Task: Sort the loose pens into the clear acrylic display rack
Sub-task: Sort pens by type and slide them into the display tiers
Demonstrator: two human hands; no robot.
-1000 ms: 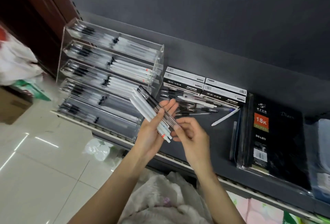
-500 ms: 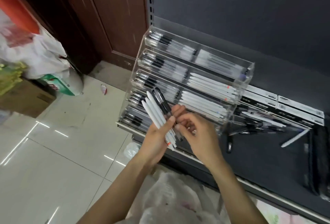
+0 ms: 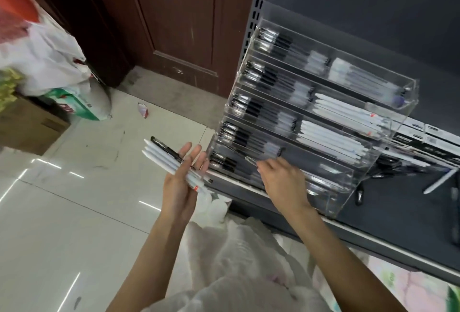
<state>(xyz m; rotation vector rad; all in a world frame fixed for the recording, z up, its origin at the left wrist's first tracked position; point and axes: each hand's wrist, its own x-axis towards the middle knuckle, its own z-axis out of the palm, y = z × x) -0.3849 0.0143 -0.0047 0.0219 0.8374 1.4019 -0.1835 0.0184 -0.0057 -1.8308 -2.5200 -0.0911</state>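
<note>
My right hand [image 3: 281, 177] pinches one dark, clear-barrelled pen [image 3: 251, 161] between thumb and fingertips [image 3: 260, 166], the fingers closed on it near its back end so the tip can lead into the clear acrylic display rack [image 3: 348, 187]. I hold it low and nearly level because the slot I am aiming for is in the bottom tier, on the left side where the other dark pens [image 3: 224, 162] already lie; the pen's tip is at that tier's open front, though whether it is already inside is too blurred to tell.

My left hand [image 3: 183, 182] waits just left of the rack, palm turned inward, fingers straight and loosely together with the thumb folded across a bundle of pens [image 3: 171, 159]: several white ones and one black, fanned up and away from me. I keep them flat against the palm so one can be drawn off at a time.

The white pens [image 3: 333, 137] in the rack fill the right-hand compartments, so I judge my white ones belong there. More loose pens [image 3: 408, 162] lie on the dark shelf [image 3: 398, 202] beyond the rack, not yet sorted.
</note>
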